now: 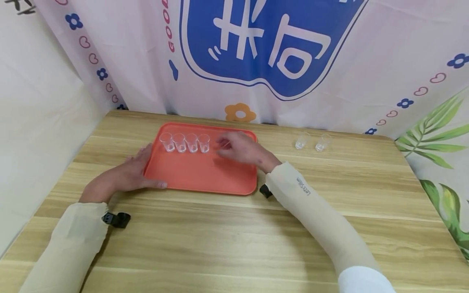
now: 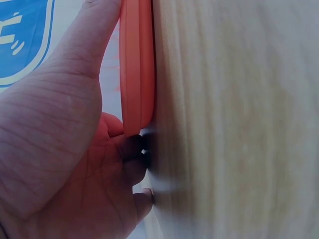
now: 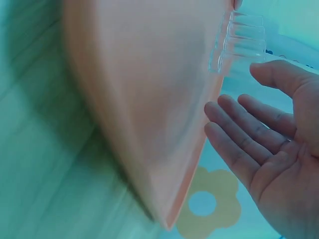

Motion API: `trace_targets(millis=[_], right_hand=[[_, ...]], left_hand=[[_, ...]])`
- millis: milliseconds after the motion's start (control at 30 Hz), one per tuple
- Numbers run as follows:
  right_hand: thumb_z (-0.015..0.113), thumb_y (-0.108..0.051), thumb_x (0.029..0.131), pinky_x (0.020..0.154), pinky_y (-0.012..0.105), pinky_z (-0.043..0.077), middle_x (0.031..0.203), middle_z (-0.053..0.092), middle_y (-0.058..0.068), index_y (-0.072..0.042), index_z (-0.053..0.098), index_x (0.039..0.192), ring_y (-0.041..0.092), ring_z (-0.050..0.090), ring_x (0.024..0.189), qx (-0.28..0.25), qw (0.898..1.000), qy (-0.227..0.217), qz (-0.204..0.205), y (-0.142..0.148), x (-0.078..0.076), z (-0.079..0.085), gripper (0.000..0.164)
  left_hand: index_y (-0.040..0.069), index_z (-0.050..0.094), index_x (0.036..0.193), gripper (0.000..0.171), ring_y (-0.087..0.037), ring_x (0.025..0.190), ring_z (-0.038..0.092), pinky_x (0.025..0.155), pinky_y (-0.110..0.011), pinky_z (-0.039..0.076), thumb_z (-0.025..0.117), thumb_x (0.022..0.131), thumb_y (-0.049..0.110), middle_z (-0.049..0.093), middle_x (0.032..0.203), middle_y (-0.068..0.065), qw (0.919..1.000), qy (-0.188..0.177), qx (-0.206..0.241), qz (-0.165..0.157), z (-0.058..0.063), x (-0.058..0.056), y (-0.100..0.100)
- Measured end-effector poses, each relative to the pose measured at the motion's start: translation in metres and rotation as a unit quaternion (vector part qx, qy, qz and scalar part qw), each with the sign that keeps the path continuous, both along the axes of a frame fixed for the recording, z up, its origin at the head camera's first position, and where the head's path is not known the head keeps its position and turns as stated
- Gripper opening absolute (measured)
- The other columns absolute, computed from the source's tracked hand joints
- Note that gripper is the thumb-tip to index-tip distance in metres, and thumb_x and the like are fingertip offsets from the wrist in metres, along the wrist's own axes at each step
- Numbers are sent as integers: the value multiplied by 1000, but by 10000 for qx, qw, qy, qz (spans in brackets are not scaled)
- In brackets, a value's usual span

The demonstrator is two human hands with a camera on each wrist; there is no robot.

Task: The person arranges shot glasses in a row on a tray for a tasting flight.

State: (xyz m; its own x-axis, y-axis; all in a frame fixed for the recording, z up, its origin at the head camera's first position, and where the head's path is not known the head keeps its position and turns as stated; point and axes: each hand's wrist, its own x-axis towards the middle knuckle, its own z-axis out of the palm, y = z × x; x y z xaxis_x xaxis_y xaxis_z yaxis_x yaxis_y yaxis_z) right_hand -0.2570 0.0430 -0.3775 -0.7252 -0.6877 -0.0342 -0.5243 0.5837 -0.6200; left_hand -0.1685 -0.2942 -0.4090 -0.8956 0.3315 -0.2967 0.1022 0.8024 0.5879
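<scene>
My left hand (image 1: 133, 171) spans the near left corner of the red tray (image 1: 198, 175). Its thumb lies along the front edge and its spread fingers touch the left side, as the left wrist view also shows with the tray's rim (image 2: 137, 74). Several small clear cups (image 1: 180, 143) stand upright in a row along the tray's far left part. Just right of the last cup (image 1: 204, 143), my right hand (image 1: 239, 148) hovers over the tray. In the right wrist view this hand (image 3: 279, 134) holds nothing, its fingers apart from the cups (image 3: 244, 42).
Two more clear cups, one (image 1: 301, 141) beside the other (image 1: 322, 143), stand on the wooden table (image 1: 348, 183) right of the tray. A printed curtain (image 1: 146, 61) hangs along the table's back edge. Walls close in at left and right.
</scene>
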Motion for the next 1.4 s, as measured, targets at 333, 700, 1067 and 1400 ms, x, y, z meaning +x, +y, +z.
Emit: trace_targets(millis=[333,700,1067,1400], right_hand=[[69,-15,100,102,38,50,127,69,11,-1,65,134,22,63,117,-53,9986,413,-333,37,11,8,37],[72,-12,98,103,44,49,129,69,11,-1,67,131,27,62,121,-703,9906,954,-679,90,35,4,35],[72,-11,98,102,51,48,130,68,12,-1,67,131,31,61,123,-741,9785,1506,-1201,141,46,11,34],[72,-11,98,101,55,46,130,67,16,-2,70,127,37,60,119,-835,9607,1703,-2025,182,42,27,31]], left_hand=[[4,-15,162,134,-54,150,-4,113,-76,0,80,84,56,-4,166,-31,10000,8,73,5,-2,1,-2],[3,-16,161,134,-53,151,-4,114,-75,1,80,84,55,-5,167,-31,9999,-14,103,-4,-2,1,-1],[2,-18,160,136,-51,152,-4,116,-73,3,79,84,60,-6,167,-31,10000,-33,-86,-5,0,-1,1],[-2,-18,159,135,-53,151,-4,115,-73,3,79,85,58,-7,166,-33,9999,-49,-97,-45,1,-1,0]])
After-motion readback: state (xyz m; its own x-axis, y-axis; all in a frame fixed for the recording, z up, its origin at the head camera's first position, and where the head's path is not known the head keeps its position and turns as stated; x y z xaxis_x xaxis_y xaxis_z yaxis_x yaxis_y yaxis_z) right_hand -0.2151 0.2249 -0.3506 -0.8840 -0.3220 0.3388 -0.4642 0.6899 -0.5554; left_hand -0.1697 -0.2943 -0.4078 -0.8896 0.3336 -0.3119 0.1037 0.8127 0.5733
